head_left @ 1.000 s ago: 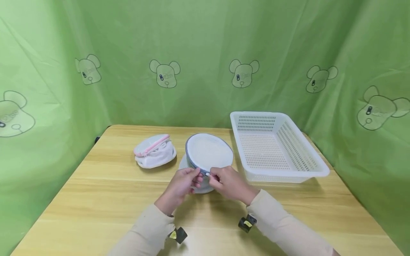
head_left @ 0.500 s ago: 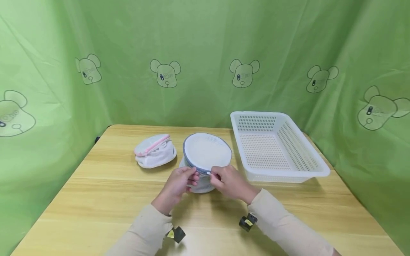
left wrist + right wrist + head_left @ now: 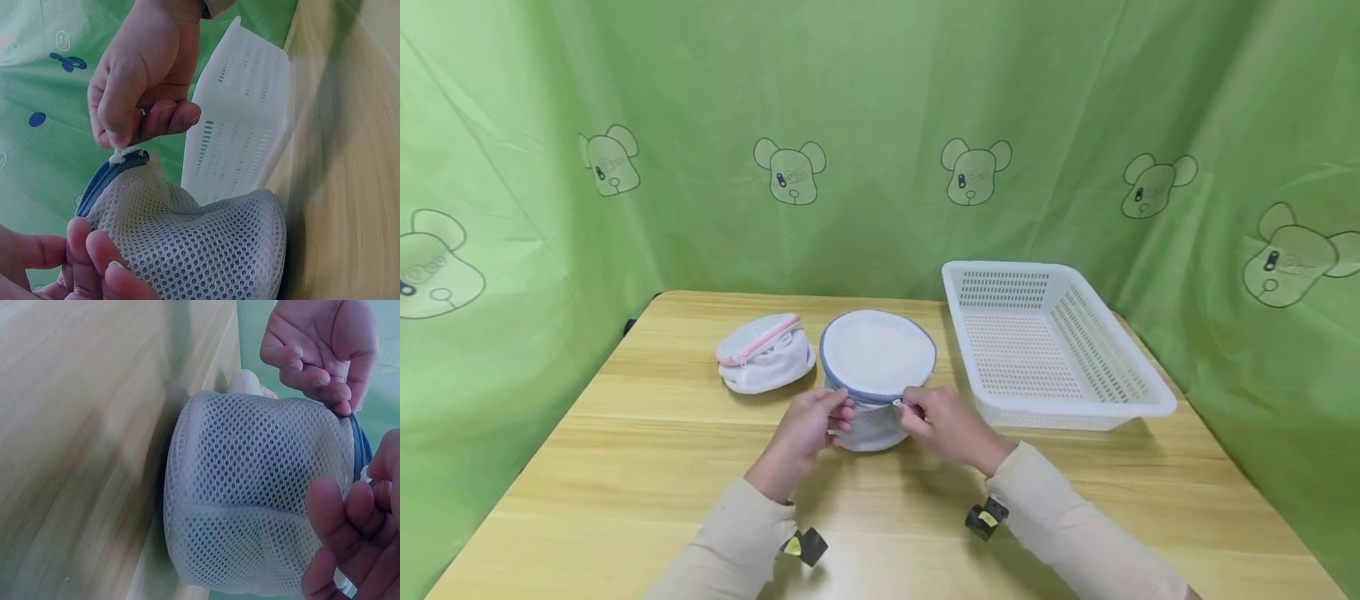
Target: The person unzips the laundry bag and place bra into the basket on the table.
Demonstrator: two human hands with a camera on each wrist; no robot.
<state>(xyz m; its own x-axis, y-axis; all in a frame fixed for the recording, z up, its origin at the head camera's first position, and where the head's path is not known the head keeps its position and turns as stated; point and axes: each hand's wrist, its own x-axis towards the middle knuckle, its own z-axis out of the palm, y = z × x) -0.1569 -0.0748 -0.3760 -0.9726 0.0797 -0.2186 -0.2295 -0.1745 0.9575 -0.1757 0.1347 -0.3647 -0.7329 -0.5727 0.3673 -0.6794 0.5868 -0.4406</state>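
Note:
A round white mesh laundry bag (image 3: 880,354) with a blue zip around its top stands on the table between my hands. My left hand (image 3: 801,429) pinches the zip's edge at the front left between thumb and forefinger. At the front right, my right hand (image 3: 951,427) pinches the small white zip pull (image 3: 119,156), its other fingers curled. The left wrist view shows the blue zip (image 3: 103,181) closed along the stretch between the hands. In the right wrist view the mesh side (image 3: 250,462) of the bag bulges, and its contents cannot be made out.
A second white mesh bag (image 3: 767,367) with a pink zip lies to the left. On the right stands a large white perforated plastic basket (image 3: 992,408). The wooden table (image 3: 625,483) is bordered by a green curtain (image 3: 880,225) at the back and sides.
The bag's top has shifted left and become more level. My left hand has moved left with the rim, while the right has moved slightly right along the zip, widening the gap between them.

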